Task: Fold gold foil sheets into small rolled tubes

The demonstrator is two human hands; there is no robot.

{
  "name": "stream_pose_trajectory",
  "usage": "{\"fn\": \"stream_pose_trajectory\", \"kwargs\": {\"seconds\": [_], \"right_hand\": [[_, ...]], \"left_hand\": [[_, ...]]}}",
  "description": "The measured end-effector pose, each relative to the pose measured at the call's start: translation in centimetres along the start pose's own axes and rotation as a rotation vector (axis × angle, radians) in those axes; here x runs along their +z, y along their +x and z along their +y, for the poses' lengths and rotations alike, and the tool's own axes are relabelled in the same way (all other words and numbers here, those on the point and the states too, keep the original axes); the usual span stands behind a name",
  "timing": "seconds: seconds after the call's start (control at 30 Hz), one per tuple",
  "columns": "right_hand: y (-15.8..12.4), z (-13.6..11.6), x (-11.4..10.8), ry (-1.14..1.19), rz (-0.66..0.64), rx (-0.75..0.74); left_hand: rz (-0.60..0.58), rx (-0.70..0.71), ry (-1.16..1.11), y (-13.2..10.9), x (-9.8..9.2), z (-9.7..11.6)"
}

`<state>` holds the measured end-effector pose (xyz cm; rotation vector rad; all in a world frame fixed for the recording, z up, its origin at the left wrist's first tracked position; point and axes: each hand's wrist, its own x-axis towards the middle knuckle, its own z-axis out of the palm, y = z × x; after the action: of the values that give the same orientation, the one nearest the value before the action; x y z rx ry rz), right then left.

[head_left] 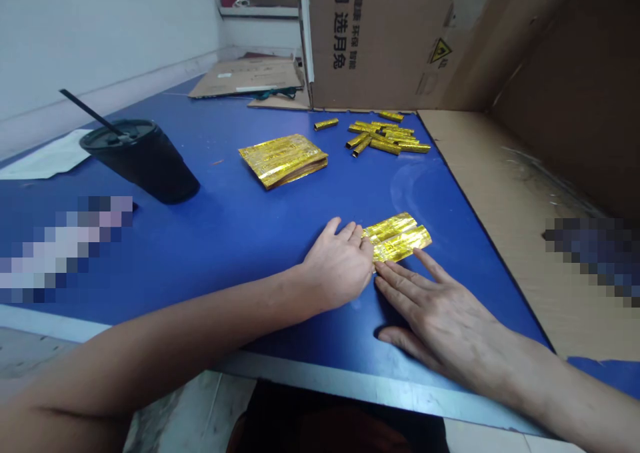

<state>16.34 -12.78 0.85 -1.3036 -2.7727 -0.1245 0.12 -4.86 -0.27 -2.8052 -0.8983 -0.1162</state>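
A small sheet of gold foil paper (403, 239), creased along its length, lies on the blue table near the front. My left hand (337, 266) covers its left end, with the fingers curled down and closed at the paper; the fingertips are hidden. Flat along the near edge of the same sheet rests my right hand (433, 306), its fingers stretched out and the thumb apart. Beyond them sits a stack of gold foil paper (283, 159). Several gold foil rolls (387, 136) are heaped at the back right, with a single gold roll (326, 125) to their left.
A dark tumbler (145, 163) with a black straw stands at the left, beside a white sheet (45, 156). A big cardboard box (380, 46) walls off the back, and a cardboard flap (495, 193) borders the right. Flattened cardboard (250, 78) lies at the far left. Two patches are pixelated.
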Motion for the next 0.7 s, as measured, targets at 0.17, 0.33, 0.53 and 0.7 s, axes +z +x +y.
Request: {"fn": "stream_pose_trajectory", "kwargs": {"seconds": [0.17,0.33,0.53,0.7], "right_hand": [[0.2,-0.1,-0.7,0.085,-0.051,-0.013],[0.0,-0.3,-1.4,0.253,-0.094,-0.064],[0.0,1.9,-0.4,0.313,0.259,0.056],[0.9,4.8,1.2,0.300,0.206,0.320]], "left_hand": [[0.022,0.005,-0.055,0.2,0.2,-0.6],[-0.049,0.044,-0.124,0.2,0.1,-1.7],[-0.145,0.088,-0.210,0.2,-0.4,-2.6],[-0.144,0.114,-0.202,0.3,-0.3,-2.6]]}}
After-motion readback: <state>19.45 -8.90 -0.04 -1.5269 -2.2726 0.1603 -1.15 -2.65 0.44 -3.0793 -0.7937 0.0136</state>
